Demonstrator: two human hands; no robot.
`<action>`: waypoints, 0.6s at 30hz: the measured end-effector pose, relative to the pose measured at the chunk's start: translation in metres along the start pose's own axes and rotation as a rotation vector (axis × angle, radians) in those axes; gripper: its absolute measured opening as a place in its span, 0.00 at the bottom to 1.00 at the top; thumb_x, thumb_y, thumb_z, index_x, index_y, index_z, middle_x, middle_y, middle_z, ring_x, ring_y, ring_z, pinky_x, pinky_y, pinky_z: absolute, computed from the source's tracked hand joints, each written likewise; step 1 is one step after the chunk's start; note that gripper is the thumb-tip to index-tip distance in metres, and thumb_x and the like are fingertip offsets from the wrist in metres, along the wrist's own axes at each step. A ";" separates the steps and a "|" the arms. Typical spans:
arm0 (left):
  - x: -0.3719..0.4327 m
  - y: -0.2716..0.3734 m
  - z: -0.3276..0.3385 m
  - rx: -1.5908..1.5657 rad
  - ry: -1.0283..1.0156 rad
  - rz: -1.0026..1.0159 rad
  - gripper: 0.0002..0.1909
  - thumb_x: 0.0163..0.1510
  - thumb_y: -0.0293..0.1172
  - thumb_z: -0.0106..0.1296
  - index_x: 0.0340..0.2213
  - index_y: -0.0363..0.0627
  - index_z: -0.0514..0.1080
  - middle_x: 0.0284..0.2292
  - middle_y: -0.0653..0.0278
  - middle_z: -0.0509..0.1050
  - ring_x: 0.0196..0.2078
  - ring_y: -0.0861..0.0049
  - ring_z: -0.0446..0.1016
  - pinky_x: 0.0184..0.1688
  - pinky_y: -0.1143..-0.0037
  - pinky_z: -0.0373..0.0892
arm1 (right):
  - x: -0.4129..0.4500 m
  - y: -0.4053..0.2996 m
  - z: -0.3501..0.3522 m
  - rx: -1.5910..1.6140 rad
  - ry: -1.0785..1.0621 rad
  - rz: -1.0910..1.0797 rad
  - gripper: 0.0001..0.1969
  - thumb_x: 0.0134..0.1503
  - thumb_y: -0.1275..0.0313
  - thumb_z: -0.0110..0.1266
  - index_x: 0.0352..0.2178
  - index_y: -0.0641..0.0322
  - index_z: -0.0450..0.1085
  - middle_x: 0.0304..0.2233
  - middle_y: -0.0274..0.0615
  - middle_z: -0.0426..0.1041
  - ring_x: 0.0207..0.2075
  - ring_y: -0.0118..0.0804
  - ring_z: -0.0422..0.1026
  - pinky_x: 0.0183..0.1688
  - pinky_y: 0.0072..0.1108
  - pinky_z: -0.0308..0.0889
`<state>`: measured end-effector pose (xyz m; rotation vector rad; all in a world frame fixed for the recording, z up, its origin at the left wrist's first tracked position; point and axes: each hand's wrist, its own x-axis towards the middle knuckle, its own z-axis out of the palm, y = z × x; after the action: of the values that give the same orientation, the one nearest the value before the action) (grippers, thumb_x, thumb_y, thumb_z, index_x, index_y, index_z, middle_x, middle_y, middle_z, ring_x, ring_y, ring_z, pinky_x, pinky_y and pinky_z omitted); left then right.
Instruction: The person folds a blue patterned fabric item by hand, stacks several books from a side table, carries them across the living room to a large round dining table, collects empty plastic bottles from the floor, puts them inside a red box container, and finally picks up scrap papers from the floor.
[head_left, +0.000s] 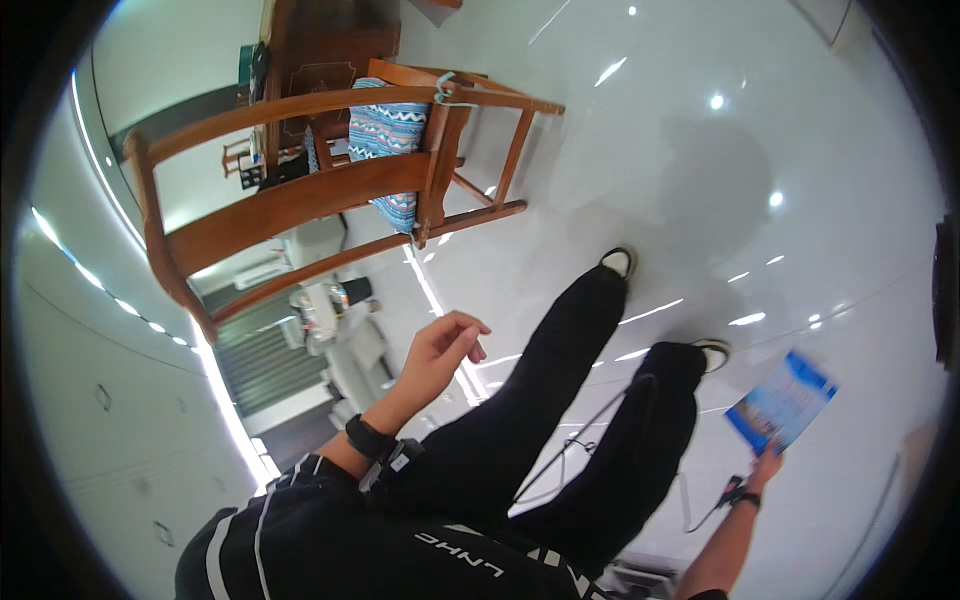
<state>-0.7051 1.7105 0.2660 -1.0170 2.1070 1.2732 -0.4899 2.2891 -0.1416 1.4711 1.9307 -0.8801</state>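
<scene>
My left hand (446, 349) hangs in front of my left thigh, its fingers loosely curled and holding nothing. A dark band circles that wrist. At the lower right, my right hand (766, 463) grips the edge of a flat blue packet (782, 403) that bears a picture and writing. The packet is held out beside my right leg, above the floor. A dark strap with a small device and a cable sits on my right wrist. Nearest to my left hand, at the upper left, stands a wooden chair (300, 189) with a blue patterned cushion (386, 124).
Glossy pale floor tiles (600, 172) reflect ceiling lights. A dark wooden cabinet (322, 75) stands behind the chair. Farther off at the left are a white table with objects (319, 311) and pale seats (360, 360). A cable (570, 448) runs across my legs. A dark object (943, 292) lies at the right rim.
</scene>
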 end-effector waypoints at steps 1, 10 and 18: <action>-0.009 0.017 -0.007 -0.012 0.008 0.035 0.08 0.59 0.29 0.43 0.34 0.37 0.70 0.21 0.70 0.67 0.26 0.86 0.67 0.32 0.83 0.65 | -0.035 -0.014 -0.017 0.069 0.037 -0.002 0.22 0.53 0.58 0.54 0.40 0.67 0.68 0.22 0.38 0.70 0.16 0.28 0.66 0.11 0.20 0.58; -0.145 0.115 -0.092 -0.421 0.237 0.631 0.08 0.58 0.29 0.44 0.33 0.37 0.69 0.21 0.72 0.65 0.25 0.88 0.64 0.31 0.84 0.64 | -0.108 -0.135 -0.176 0.065 -0.162 -0.345 0.16 0.54 0.68 0.48 0.36 0.75 0.63 0.26 0.52 0.70 0.18 0.40 0.72 0.10 0.26 0.65; -0.243 -0.067 -0.175 -0.669 0.765 0.526 0.08 0.58 0.30 0.44 0.33 0.38 0.69 0.21 0.71 0.66 0.25 0.88 0.65 0.30 0.82 0.64 | -0.286 -0.269 -0.101 -0.460 -0.077 -1.166 0.17 0.50 0.72 0.54 0.39 0.75 0.66 0.36 0.62 0.71 0.41 0.58 0.69 0.45 0.34 0.63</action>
<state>-0.5064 1.6205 0.4818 -1.4455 2.6918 2.2198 -0.6828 2.1439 0.1838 -0.0570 2.6461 -0.7906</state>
